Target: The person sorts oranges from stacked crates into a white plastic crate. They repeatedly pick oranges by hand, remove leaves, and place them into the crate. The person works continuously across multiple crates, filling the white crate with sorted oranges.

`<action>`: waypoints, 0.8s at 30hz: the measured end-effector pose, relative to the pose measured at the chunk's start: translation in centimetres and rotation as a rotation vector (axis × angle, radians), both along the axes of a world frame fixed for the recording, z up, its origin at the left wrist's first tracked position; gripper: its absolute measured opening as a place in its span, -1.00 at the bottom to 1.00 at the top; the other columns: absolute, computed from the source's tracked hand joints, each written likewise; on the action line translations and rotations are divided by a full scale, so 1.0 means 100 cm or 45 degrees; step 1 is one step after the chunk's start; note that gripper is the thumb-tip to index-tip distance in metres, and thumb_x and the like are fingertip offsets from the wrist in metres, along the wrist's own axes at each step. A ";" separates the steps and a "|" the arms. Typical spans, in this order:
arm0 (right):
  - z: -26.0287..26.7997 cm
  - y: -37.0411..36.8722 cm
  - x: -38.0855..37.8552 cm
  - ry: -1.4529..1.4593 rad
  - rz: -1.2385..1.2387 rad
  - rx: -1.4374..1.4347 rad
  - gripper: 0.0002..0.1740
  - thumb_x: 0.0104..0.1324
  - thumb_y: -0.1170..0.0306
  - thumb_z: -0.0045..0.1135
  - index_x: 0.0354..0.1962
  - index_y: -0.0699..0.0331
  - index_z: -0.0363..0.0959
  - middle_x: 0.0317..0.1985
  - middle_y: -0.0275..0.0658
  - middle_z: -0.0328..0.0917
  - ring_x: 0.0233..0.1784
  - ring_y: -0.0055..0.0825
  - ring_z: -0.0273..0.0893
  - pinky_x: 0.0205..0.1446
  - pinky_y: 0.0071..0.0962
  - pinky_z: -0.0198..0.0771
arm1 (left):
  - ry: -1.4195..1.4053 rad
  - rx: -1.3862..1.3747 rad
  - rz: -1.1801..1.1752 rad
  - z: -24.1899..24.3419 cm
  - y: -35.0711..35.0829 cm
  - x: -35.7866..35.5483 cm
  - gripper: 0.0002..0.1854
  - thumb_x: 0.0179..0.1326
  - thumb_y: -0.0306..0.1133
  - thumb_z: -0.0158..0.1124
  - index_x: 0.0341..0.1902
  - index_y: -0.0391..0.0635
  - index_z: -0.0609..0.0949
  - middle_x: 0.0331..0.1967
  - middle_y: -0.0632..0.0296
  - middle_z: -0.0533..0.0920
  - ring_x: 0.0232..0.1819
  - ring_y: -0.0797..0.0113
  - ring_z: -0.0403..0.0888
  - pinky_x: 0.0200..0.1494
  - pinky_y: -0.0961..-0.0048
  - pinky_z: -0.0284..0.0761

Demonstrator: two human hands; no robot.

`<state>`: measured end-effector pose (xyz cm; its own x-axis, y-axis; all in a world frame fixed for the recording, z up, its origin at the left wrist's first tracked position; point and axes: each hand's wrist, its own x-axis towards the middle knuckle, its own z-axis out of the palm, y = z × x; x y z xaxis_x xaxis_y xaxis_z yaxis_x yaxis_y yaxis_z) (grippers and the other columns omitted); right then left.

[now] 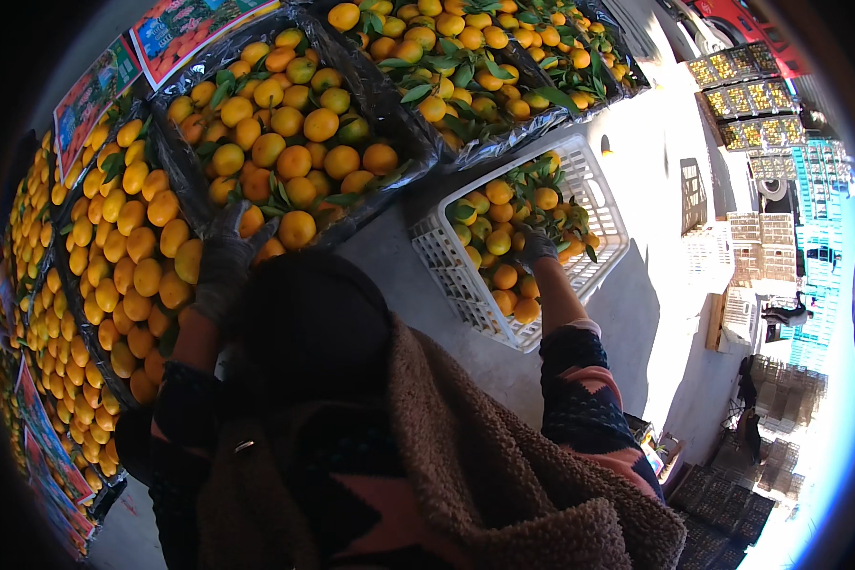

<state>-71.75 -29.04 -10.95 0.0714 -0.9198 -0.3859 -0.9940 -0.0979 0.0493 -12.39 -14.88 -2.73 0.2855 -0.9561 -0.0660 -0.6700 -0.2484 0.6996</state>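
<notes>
My left hand (226,260), in a grey glove, rests at the near edge of a crate lined with black plastic film (178,174). Its thumb and fingers are apart around a small orange citrus fruit (251,220); whether they grip it is unclear. More orange and greenish-yellow citrus fruits (293,162) with some green leaves fill that crate. Over to the right, my gloved right hand (538,248) reaches into a white plastic lattice basket (445,285). Its fingertips are hidden among leafy citrus fruits (500,242), so its hold cannot be seen.
Further lined crates of citrus (132,246) stand at left, and leafy ones (470,64) at the top. Printed cards (185,32) stand along the crates. Stacked crates (751,96), pale baskets (762,242) and a distant person (787,313) are at right.
</notes>
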 end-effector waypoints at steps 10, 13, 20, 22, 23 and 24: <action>0.156 -0.012 0.183 -1.476 -0.075 0.030 -0.29 0.36 0.04 0.38 0.26 0.38 0.47 -0.08 -0.24 0.70 0.00 -0.53 0.64 0.10 -0.49 0.54 | -0.676 -0.076 -0.515 0.013 0.025 0.008 -0.35 0.23 0.04 0.45 0.42 0.38 0.56 0.54 -0.09 0.28 0.54 -0.21 0.19 0.56 -0.12 0.17; 0.162 -0.011 0.309 -1.512 0.342 0.132 -0.17 0.33 -0.14 0.36 0.22 0.41 0.47 -0.02 -0.10 0.67 0.05 -0.33 0.65 0.10 -0.35 0.55 | -0.663 -0.070 -0.515 0.016 0.023 0.007 -0.34 0.22 0.09 0.43 0.43 0.45 0.55 0.53 -0.08 0.28 0.54 -0.22 0.19 0.56 -0.13 0.14; 0.136 -0.016 0.443 -0.852 0.649 0.307 -0.25 0.33 -0.16 0.34 0.15 0.33 0.54 -0.03 0.03 0.66 -0.03 -0.21 0.70 0.08 -0.26 0.58 | -0.596 -0.001 -0.497 0.010 0.019 0.008 -0.37 0.28 0.18 0.31 0.43 0.46 0.54 0.49 -0.08 0.32 0.54 -0.23 0.20 0.55 -0.14 0.14; 0.130 -0.014 0.447 -0.859 0.619 0.331 -0.32 0.35 -0.12 0.32 0.13 0.30 0.55 -0.03 0.00 0.67 -0.02 -0.20 0.69 0.10 -0.24 0.57 | -0.622 -0.026 -0.488 0.009 0.019 0.007 -0.39 0.31 0.20 0.26 0.44 0.46 0.53 0.50 -0.09 0.33 0.54 -0.22 0.20 0.56 -0.14 0.12; 0.127 -0.013 0.446 -0.924 0.698 0.292 -0.35 0.37 -0.09 0.31 0.13 0.28 0.56 -0.03 -0.01 0.67 -0.01 -0.18 0.68 0.12 -0.22 0.56 | -0.664 -0.059 -0.484 0.009 0.020 0.007 -0.39 0.32 0.21 0.24 0.44 0.46 0.53 0.50 -0.08 0.33 0.55 -0.22 0.20 0.56 -0.14 0.12; 0.125 -0.012 0.446 -0.943 0.713 0.216 -0.39 0.38 -0.06 0.30 0.12 0.26 0.57 -0.03 -0.01 0.67 0.02 -0.14 0.67 0.14 -0.20 0.55 | -0.696 -0.027 -0.513 0.009 0.020 0.006 -0.39 0.34 0.22 0.21 0.44 0.46 0.53 0.50 -0.08 0.33 0.55 -0.22 0.20 0.56 -0.14 0.12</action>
<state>-27.14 -30.23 1.53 0.7669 -0.6128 -0.1906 -0.5724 -0.5188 -0.6350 -11.75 -12.87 -1.78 -0.1062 -0.9943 0.0068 -0.9662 0.1048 0.2357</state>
